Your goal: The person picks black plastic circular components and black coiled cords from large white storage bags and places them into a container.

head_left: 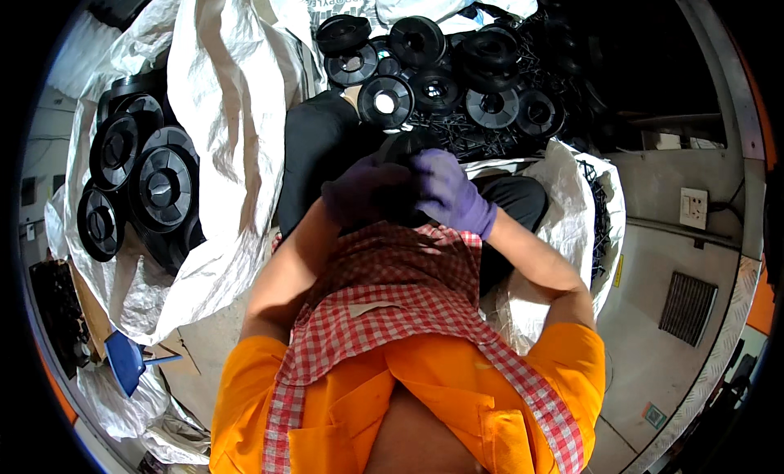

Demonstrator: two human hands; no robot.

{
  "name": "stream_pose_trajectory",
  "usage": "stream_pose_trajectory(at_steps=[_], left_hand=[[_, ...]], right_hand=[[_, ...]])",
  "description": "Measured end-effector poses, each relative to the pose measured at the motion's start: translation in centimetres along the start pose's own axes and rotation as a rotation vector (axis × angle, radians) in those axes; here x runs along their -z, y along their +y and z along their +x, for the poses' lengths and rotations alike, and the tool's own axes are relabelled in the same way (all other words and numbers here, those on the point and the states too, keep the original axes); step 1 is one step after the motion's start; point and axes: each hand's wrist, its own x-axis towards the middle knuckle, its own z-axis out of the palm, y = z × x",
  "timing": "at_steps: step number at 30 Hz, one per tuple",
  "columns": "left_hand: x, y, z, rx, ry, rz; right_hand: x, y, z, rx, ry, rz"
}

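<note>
Both my hands wear purple gloves and meet in front of my lap, closed around a dark round piece that looks like a black plastic spool (402,147). My left hand (359,192) grips its left side, with the fingers partly in shadow. On the opposite side my right hand (447,188) has its fingers bent over the piece. Much of it is hidden by the gloves and lost in the dark. Just beyond my hands lies a heap of similar black spools (385,101), some flat and some tilted, on thin black plastic sticks (465,135).
At the left, a white woven sack (233,106) stands open with several black spools (163,186) inside. A smaller white sack (563,221) at the right holds thin black sticks (599,221). A blue dustpan (125,364) lies at the lower left. A wall socket (693,208) is at the right.
</note>
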Motion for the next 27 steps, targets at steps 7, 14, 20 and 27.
stream_pose_trajectory(at_steps=[7,14,20,27], left_hand=[[0.4,-1.6,0.5,-0.235,0.132,0.408],[0.7,-2.9,0.5,-0.405,0.305,0.636],[2.1,-3.4,1.5,-0.424,0.292,0.643],[4.1,-3.9,3.0,-0.599,0.426,0.884]], right_hand=[[-1.0,-0.5,1.3,-0.518,0.108,0.283],[0.2,-0.3,3.1,-0.762,0.102,0.58],[-1.6,1.8,0.1,-0.557,-0.021,0.256],[-4.8,3.5,-0.5,-1.154,0.015,0.708]])
